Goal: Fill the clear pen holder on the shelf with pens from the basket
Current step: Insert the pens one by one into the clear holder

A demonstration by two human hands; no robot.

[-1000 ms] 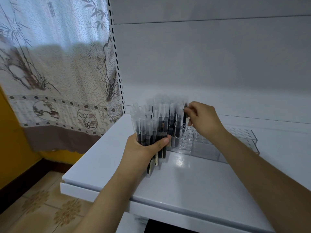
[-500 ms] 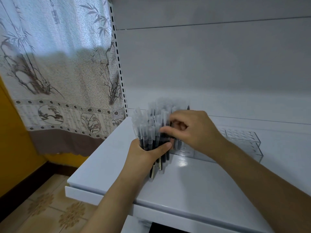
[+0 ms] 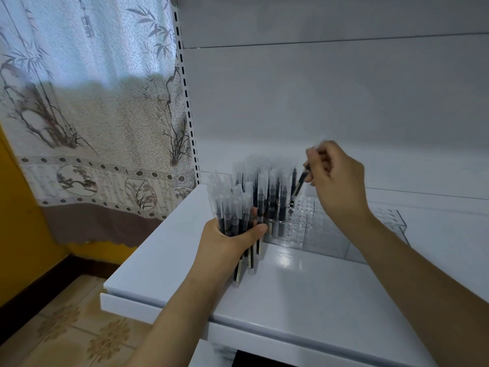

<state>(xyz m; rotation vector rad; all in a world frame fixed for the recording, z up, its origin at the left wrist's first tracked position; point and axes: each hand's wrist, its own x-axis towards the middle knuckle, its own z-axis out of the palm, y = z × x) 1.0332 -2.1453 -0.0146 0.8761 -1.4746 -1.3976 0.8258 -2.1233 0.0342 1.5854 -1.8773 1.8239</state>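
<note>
Clear plastic is the trouble here: the caps, the holder and its holes all blur into one another against the pale shelf, so a tip could easily miss its hole. Farthest left, the left hand is wrapped round a thick bundle of pens, thumb across the front, barrels sticking out below the fist just above the shelf. Some sit lower than others; if the grip loosens while attention is on the other hand, I judge a few would slide out and roll off the near edge onto the floor. Next, the clear pen holder stands on the shelf just beyond that fist, its left end already holding upright capped pens, its right part showing open holes. Above it the right hand pinches a single pen in curled fingers, tilted, dark tip pointing down toward the holes beside the filled rows. Coming in at that slant it could knock the standing pens or shove the light holder backward.

The shelf is glossy white with a reflection near the holder and a white back panel behind. At far left hangs a curtain printed with bamboo, over a yellow wall and a patterned tile floor. No basket is in view.
</note>
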